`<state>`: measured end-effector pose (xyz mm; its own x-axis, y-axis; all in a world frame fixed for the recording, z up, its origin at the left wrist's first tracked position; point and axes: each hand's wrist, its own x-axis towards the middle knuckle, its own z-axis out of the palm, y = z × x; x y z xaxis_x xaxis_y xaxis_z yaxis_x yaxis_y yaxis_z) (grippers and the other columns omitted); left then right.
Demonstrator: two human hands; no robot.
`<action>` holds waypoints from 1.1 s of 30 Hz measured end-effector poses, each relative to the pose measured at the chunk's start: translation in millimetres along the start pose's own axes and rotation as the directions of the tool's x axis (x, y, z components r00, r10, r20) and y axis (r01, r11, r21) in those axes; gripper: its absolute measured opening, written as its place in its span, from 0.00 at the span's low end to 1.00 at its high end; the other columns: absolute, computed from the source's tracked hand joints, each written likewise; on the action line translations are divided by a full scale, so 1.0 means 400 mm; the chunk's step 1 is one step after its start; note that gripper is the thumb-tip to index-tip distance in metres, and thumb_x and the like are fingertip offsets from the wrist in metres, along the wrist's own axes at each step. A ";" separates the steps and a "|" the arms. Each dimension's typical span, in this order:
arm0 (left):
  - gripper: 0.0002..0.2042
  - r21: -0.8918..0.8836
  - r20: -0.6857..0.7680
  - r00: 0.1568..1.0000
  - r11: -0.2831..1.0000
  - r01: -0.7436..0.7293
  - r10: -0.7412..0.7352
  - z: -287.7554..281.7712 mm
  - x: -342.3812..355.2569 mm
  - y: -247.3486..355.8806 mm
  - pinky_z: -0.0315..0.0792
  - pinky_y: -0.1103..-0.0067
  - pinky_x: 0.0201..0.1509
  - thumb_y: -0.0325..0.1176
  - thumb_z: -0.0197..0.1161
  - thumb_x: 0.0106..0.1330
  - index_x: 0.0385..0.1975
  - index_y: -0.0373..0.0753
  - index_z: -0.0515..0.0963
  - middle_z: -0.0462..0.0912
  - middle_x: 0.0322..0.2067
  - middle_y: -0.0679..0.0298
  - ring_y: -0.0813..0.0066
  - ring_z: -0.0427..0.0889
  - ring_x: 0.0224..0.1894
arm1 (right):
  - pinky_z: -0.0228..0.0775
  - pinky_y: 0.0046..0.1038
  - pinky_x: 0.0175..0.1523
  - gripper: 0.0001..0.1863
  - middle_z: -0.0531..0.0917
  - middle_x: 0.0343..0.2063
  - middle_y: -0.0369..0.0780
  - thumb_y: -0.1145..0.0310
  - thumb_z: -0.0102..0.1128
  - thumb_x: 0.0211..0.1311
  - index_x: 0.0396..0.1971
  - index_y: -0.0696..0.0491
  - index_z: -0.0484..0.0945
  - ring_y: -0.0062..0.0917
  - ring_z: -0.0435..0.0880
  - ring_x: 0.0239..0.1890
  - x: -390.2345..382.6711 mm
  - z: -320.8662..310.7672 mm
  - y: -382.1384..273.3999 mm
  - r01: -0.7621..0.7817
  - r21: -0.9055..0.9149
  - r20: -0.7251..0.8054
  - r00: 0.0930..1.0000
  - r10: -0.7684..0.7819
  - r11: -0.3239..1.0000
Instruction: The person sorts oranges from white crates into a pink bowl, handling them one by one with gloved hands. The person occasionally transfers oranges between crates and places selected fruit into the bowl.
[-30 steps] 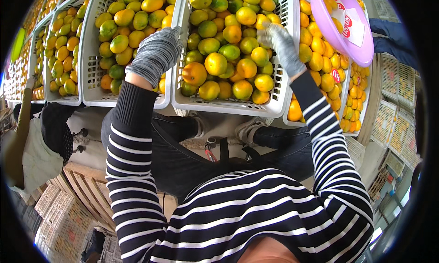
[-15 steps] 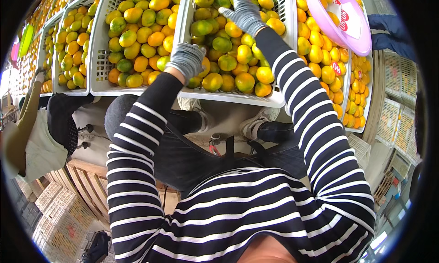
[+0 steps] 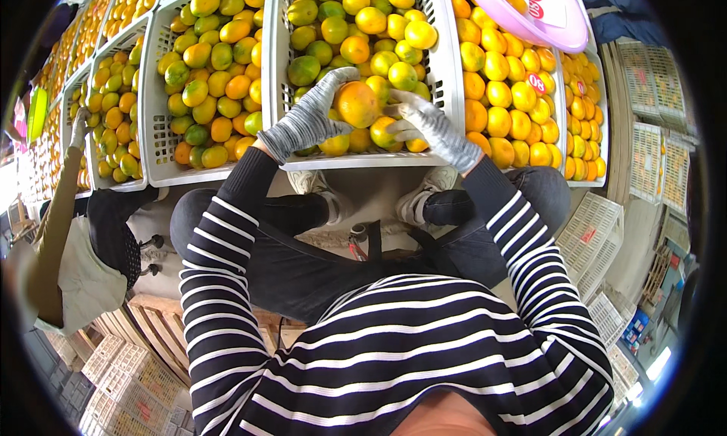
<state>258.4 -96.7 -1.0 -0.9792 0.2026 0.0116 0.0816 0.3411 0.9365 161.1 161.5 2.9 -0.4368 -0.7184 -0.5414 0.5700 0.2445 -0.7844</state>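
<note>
In the head view, think of the picture as a big clock. At 12 o'clock is a white plastic crate with holes in its sides. It is full of round green, yellow and orange fruits.

The left hand, in a grey striped knit glove, is at 11 o'clock. Its fingers are wrapped around a big round orange fruit, with the thumb down low and the other fingers up top. This fruit is at 12 o'clock, over the near part of the crate.

The right hand, in a matching grey glove, is between 1 and 2 o'clock. Its fingers are a bit bent and spread apart, just beside the big fruit. I cannot tell if their tips touch it.

At 1 o'clock, a pink round bowl sits on bright orange fruits. One of them wears a round red and white sticker. At 11 o'clock, to the left of the middle crate, is another white crate of mixed fruits.

Between 8 and 9 o'clock is another person in a pale apron. At 8 o'clock are brown wooden slats.
</note>
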 end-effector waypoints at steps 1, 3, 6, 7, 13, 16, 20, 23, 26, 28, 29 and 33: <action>0.44 -0.041 0.020 1.000 0.999 0.002 -0.002 0.017 0.014 0.022 0.60 0.70 0.73 0.22 0.72 0.51 0.69 0.39 0.55 0.64 0.64 0.59 0.67 0.63 0.69 | 0.80 0.29 0.48 0.34 0.71 0.60 0.41 0.53 0.60 0.67 0.66 0.55 0.62 0.27 0.82 0.49 -0.002 0.023 -0.007 -0.020 0.182 0.070 0.997 0.007 0.983; 0.44 0.136 -0.045 0.996 0.988 -0.069 0.076 0.041 0.038 0.055 0.62 0.70 0.71 0.25 0.73 0.53 0.70 0.39 0.53 0.63 0.65 0.58 0.66 0.65 0.67 | 0.80 0.30 0.46 0.32 0.74 0.57 0.38 0.53 0.64 0.65 0.63 0.53 0.66 0.26 0.81 0.50 0.021 0.086 -0.029 0.069 0.256 0.040 0.996 -0.082 0.964; 0.27 0.352 -0.306 0.947 0.936 0.018 0.097 -0.045 0.081 -0.028 0.72 0.73 0.62 0.30 0.67 0.63 0.62 0.36 0.66 0.74 0.57 0.55 0.65 0.74 0.60 | 0.81 0.32 0.46 0.27 0.79 0.52 0.39 0.55 0.61 0.67 0.60 0.52 0.69 0.28 0.81 0.50 0.134 0.034 -0.060 0.241 0.455 -0.125 0.971 -0.206 0.857; 0.16 0.327 -0.366 0.930 0.939 0.107 0.022 -0.102 0.083 -0.077 0.75 0.74 0.57 0.28 0.62 0.67 0.53 0.33 0.73 0.80 0.47 0.55 0.64 0.80 0.52 | 0.81 0.35 0.49 0.27 0.79 0.52 0.41 0.55 0.58 0.69 0.61 0.55 0.68 0.32 0.82 0.50 0.163 0.006 -0.096 0.224 0.555 -0.083 0.973 -0.215 0.801; 0.11 0.715 0.191 0.769 0.623 0.317 -0.610 -0.124 0.046 -0.121 0.77 0.69 0.49 0.30 0.56 0.68 0.48 0.39 0.79 0.84 0.42 0.55 0.56 0.83 0.44 | 0.76 0.29 0.56 0.21 0.82 0.50 0.40 0.58 0.51 0.73 0.57 0.56 0.74 0.27 0.83 0.49 0.235 -0.018 -0.047 0.458 -0.627 0.219 0.880 -0.421 0.630; 0.11 0.771 0.166 0.815 0.588 0.244 -0.555 -0.077 0.004 -0.050 0.78 0.67 0.43 0.27 0.57 0.66 0.46 0.35 0.79 0.85 0.34 0.52 0.53 0.84 0.36 | 0.70 0.34 0.61 0.26 0.78 0.53 0.48 0.57 0.60 0.63 0.57 0.55 0.74 0.39 0.77 0.57 0.190 0.091 0.040 0.410 -0.811 0.401 0.909 -0.115 0.417; 0.11 0.640 0.082 0.923 0.730 0.239 -0.375 -0.108 -0.002 -0.068 0.77 0.73 0.32 0.33 0.52 0.72 0.41 0.33 0.79 0.81 0.22 0.56 0.66 0.83 0.26 | 0.69 0.37 0.61 0.31 0.74 0.55 0.48 0.59 0.66 0.56 0.60 0.53 0.72 0.43 0.76 0.57 0.225 0.207 0.101 0.352 -0.915 0.343 0.936 -0.080 0.196; 0.10 0.649 0.190 0.833 0.703 0.290 -0.519 -0.094 0.004 -0.049 0.76 0.72 0.30 0.33 0.54 0.70 0.38 0.34 0.80 0.82 0.21 0.58 0.66 0.82 0.25 | 0.70 0.37 0.60 0.32 0.73 0.53 0.49 0.61 0.69 0.50 0.57 0.51 0.73 0.43 0.77 0.54 0.271 0.138 0.042 0.409 -0.882 0.397 0.912 -0.098 0.235; 0.10 0.878 0.270 0.819 0.478 0.006 -0.507 -0.021 -0.035 -0.112 0.76 0.67 0.33 0.36 0.56 0.67 0.38 0.38 0.81 0.85 0.26 0.56 0.58 0.85 0.31 | 0.64 0.34 0.66 0.33 0.71 0.56 0.48 0.60 0.67 0.57 0.62 0.54 0.69 0.40 0.71 0.61 0.287 -0.008 -0.071 0.444 -0.867 0.227 0.758 -0.612 0.229; 0.12 0.921 0.305 0.781 0.378 -0.096 -0.545 0.035 -0.015 -0.108 0.76 0.64 0.36 0.37 0.56 0.65 0.41 0.39 0.81 0.87 0.34 0.57 0.57 0.86 0.37 | 0.63 0.33 0.68 0.35 0.70 0.63 0.49 0.60 0.65 0.59 0.65 0.54 0.65 0.37 0.70 0.64 0.336 -0.227 -0.084 0.353 -0.935 0.268 0.613 -0.743 -0.046; 0.14 0.940 0.256 0.704 0.340 -0.022 -0.662 0.050 -0.023 -0.096 0.76 0.63 0.45 0.37 0.55 0.64 0.43 0.38 0.80 0.86 0.39 0.56 0.56 0.85 0.43 | 0.64 0.32 0.68 0.30 0.71 0.62 0.49 0.64 0.60 0.63 0.64 0.56 0.67 0.38 0.73 0.62 0.314 -0.201 -0.108 0.343 -0.939 0.230 0.709 -0.667 0.040; 0.18 0.969 0.182 0.717 0.247 -0.015 -0.673 0.082 -0.073 -0.196 0.73 0.65 0.53 0.38 0.56 0.63 0.50 0.37 0.79 0.83 0.46 0.51 0.56 0.82 0.51 | 0.74 0.34 0.55 0.15 0.84 0.44 0.42 0.69 0.51 0.63 0.47 0.54 0.80 0.35 0.82 0.48 0.196 -0.005 -0.073 0.400 -0.911 0.395 0.775 -0.494 -0.100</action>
<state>286.8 -99.1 -86.2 -0.7230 0.0830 -0.6859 0.2147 0.9706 -0.1088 108.7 99.3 -17.3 -0.3453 -0.9344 0.0870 -0.8658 0.2814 -0.4137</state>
